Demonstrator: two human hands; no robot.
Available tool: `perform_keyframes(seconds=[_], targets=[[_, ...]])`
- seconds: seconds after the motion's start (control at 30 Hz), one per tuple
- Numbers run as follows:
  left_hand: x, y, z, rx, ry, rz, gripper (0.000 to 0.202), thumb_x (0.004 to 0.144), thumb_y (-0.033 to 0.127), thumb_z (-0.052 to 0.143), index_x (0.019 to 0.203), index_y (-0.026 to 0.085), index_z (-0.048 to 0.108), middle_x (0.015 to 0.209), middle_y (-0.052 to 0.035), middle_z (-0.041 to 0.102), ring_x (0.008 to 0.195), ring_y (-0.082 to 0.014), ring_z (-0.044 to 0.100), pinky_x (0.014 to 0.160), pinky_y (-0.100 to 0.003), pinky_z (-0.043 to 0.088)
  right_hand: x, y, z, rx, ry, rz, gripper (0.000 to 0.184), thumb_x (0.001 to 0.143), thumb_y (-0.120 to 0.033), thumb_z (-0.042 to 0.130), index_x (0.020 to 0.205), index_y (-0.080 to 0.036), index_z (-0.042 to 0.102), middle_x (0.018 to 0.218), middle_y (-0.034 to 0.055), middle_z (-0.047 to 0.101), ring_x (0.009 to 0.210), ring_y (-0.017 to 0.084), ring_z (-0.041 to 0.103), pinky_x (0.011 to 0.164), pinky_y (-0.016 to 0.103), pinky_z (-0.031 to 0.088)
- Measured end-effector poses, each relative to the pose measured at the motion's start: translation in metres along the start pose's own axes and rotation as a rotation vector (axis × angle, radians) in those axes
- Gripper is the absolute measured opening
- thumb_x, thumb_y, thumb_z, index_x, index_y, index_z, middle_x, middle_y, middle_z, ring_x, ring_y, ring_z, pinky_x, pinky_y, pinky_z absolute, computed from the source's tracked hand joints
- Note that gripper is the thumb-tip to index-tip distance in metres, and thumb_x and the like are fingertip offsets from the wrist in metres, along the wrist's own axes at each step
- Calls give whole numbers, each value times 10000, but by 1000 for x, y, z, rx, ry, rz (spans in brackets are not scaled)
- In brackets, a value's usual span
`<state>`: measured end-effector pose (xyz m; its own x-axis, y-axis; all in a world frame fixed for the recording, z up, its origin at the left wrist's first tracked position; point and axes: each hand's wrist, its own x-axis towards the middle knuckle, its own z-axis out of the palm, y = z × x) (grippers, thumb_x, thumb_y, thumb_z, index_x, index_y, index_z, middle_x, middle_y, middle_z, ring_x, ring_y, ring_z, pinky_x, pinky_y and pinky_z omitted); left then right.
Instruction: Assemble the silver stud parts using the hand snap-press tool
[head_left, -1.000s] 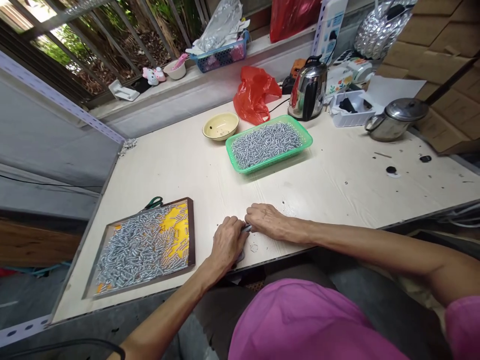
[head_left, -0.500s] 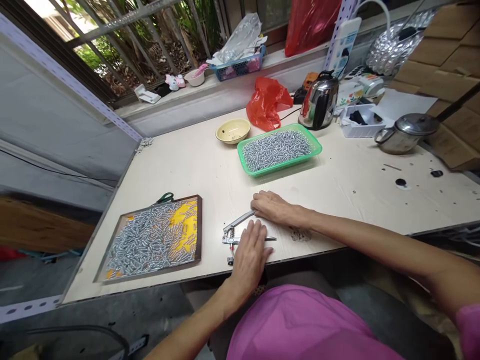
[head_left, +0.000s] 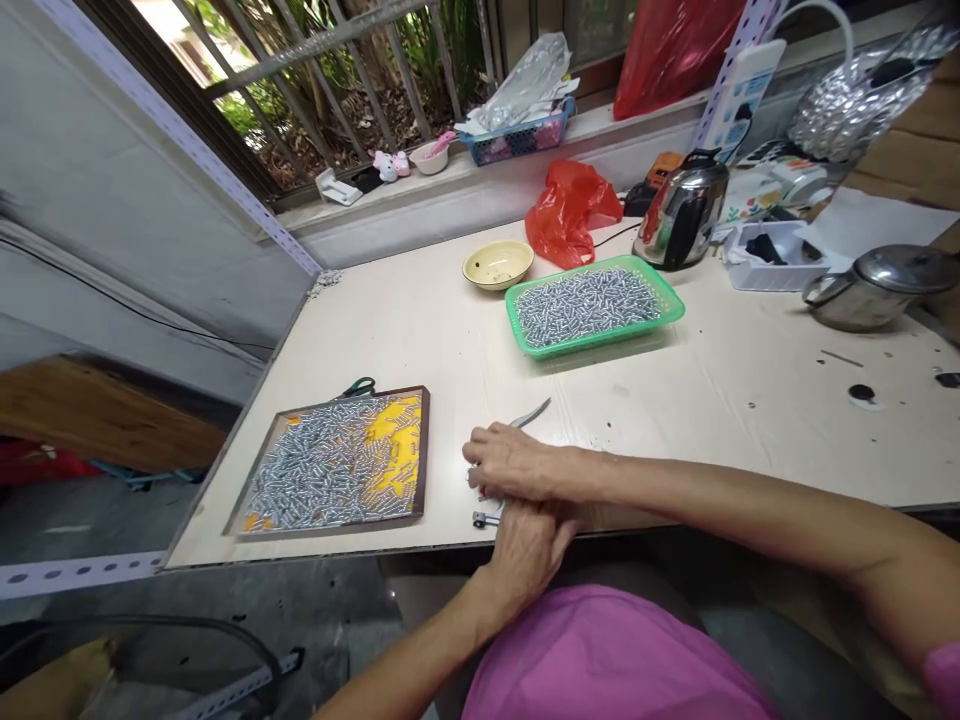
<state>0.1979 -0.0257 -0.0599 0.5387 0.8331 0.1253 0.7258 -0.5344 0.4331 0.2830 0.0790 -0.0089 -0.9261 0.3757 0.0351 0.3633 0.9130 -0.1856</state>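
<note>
A plier-like metal hand tool lies near the table's front edge, one slim handle slanting up and away while my hands cover most of its middle. My right hand is closed over its head, fingers curled down around it. Just below, against the right hand, my left hand is closed at the tool's lower part; its fingertips are hidden. A small dark end piece of the tool sticks out to the left. Beside the hands, a shallow tray holds many small silvery metal pins over a yellow bottom.
A green plastic basket full of similar metal pieces stands farther back. Behind it are a cream bowl, a red plastic bag and a kettle. Green-handled scissors lie behind the tray; a metal pot stands at right.
My right hand has moved from the tool's far handle onto its head, and my left hand has drawn back toward the edge and curled. The tool has turned. The view has shifted left.
</note>
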Motion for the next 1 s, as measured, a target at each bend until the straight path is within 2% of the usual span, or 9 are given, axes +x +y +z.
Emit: perform_keyframes(seconds=[0.1, 0.23, 0.3, 0.37, 0.43, 0.53, 0.73, 0.87, 1.0], targets=[[-15, 11, -10, -21, 58, 140, 237, 883, 284, 526, 1079, 158, 576, 966, -105, 677, 895, -241, 643, 768, -379, 533, 18, -17, 13, -61, 7, -89, 121, 834, -200, 588, 734, -168, 649, 931, 89, 571, 948, 234, 430, 702, 346, 321], [-38, 8, -49, -64, 252, 361, 187, 860, 164, 535, 1043, 150, 574, 845, -63, 661, 804, -166, 610, 735, -285, 504, 26, -25, 21, -91, 44, -125, 116, 818, -158, 590, 707, -156, 622, 870, 83, 559, 907, 220, 436, 717, 351, 327], [-44, -12, -75, 20, 392, 226, 165, 867, 116, 498, 1000, 171, 577, 806, -43, 646, 777, -153, 586, 728, -282, 481, 24, -27, 21, -90, 59, -129, 115, 828, -140, 574, 720, -152, 614, 852, 78, 555, 886, 213, 436, 714, 349, 327], [-43, -43, -98, 154, 465, -93, 137, 892, 137, 468, 933, 186, 590, 811, -38, 634, 772, -160, 565, 724, -293, 456, 19, -28, 22, -87, 86, -130, 107, 844, -123, 546, 757, -141, 606, 844, 76, 554, 868, 208, 435, 725, 350, 328], [-38, -78, -114, 259, 429, -354, 159, 907, 225, 467, 869, 179, 615, 813, -51, 626, 783, -184, 553, 722, -311, 446, 17, -29, 25, -56, 121, -140, 93, 856, -109, 520, 801, -136, 589, 839, 68, 556, 847, 201, 434, 743, 348, 328], [-26, -117, -120, 398, 280, -521, 256, 912, 280, 442, 912, 155, 665, 841, -81, 625, 836, -224, 544, 756, -336, 436, 17, -28, 35, 56, 161, -113, 75, 884, -119, 489, 863, -151, 554, 849, 51, 570, 830, 188, 443, 776, 344, 332], [-9, -139, -108, 489, 66, -618, 308, 907, 253, 404, 922, 164, 699, 881, -94, 618, 887, -229, 542, 787, -318, 406, 17, -23, 41, 437, 324, 52, 101, 922, -180, 451, 924, -161, 550, 873, 51, 614, 823, 161, 514, 760, 297, 404], [-12, -151, -109, 432, 62, -608, 330, 898, 263, 370, 890, 163, 685, 873, -91, 626, 915, -238, 546, 805, -322, 400, -3, -1, 12, 612, 745, 228, 193, 908, -146, 448, 1081, -166, 530, 928, 45, 623, 843, 133, 568, 759, 261, 453], [-13, -168, -115, 345, 59, -593, 325, 864, 334, 375, 779, 180, 649, 851, -91, 652, 883, -252, 571, 797, -340, 413, -31, 51, -36, 387, 1038, 419, 183, 898, -128, 453, 1002, -177, 595, 902, 46, 631, 870, 154, 581, 794, 307, 470]])
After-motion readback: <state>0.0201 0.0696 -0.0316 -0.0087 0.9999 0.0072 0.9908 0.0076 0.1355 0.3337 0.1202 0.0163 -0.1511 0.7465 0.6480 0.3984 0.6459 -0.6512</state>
